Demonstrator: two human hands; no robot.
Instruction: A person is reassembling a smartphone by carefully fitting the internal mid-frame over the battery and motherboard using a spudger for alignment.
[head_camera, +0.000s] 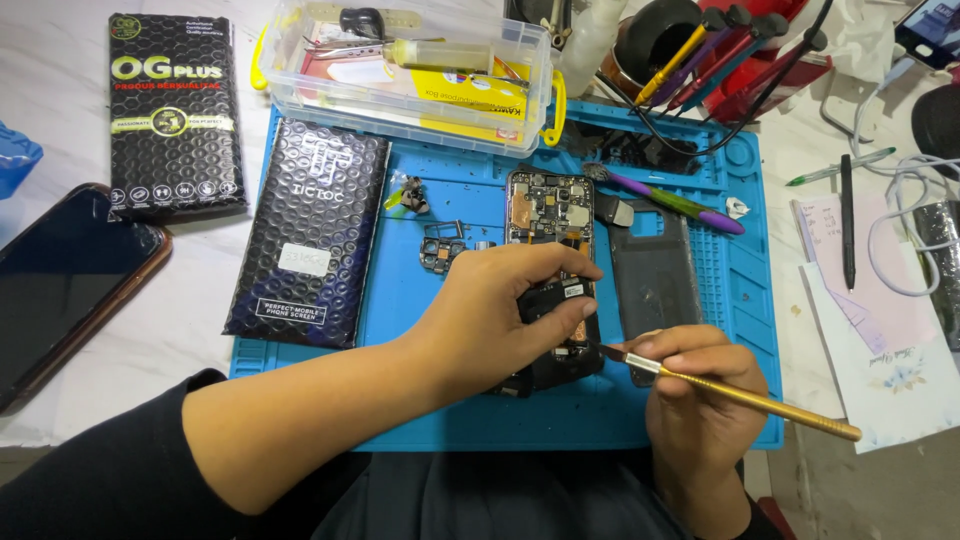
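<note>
The person wears a dark, near-black long-sleeved top, its sleeve (120, 470) pushed up the left forearm (the cuff sits bunched below the elbow), leaving the left hand (500, 310) and right hand (690, 400) bare, without gloves, rings or a watch.

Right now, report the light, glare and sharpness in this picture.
Head view: even, soft light with faint shadows; the opened phone and gold-handled brush look sharp; glare streaks the dark phone screen at left; the bubble-wrap packet glints; edges bend slightly.
</note>
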